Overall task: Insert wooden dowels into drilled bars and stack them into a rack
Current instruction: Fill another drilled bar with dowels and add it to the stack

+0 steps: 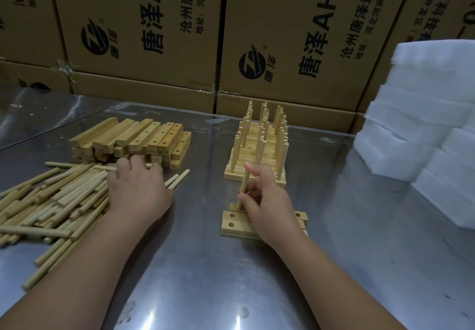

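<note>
- One dowel (243, 188) stands almost upright. Its lower end is at the farthest of a few drilled bars (236, 230), which lie side by side on the bench (205, 265) in front of the person. The hand hides whether the end already sits in a hole.
- The right hand (267, 206) holds this dowel low down, with the fingers clamped on it and one finger stretched up beside it.
- The two nearer bars show empty holes at their left ends.
- Just behind them stands the rack (257, 149): bars laid close together with many dowels pointing up.
- The left hand (140, 190) lies over the loose dowels (51, 201). Its fingertips are hidden, so I cannot tell if they grip one.
- Behind that pile is a stack of bars (144, 136). Foam blocks (424, 111) stand at the right and cardboard boxes (154, 33) at the back.
- What could go wrong, as I judge it:
  - The dowel leans a little, so a push may jam it or chip the edge of the hole.
  - No other hand steadies the bars, so they may slide on the smooth bench.
  - The rack is near, and a quick move could knock it.
</note>
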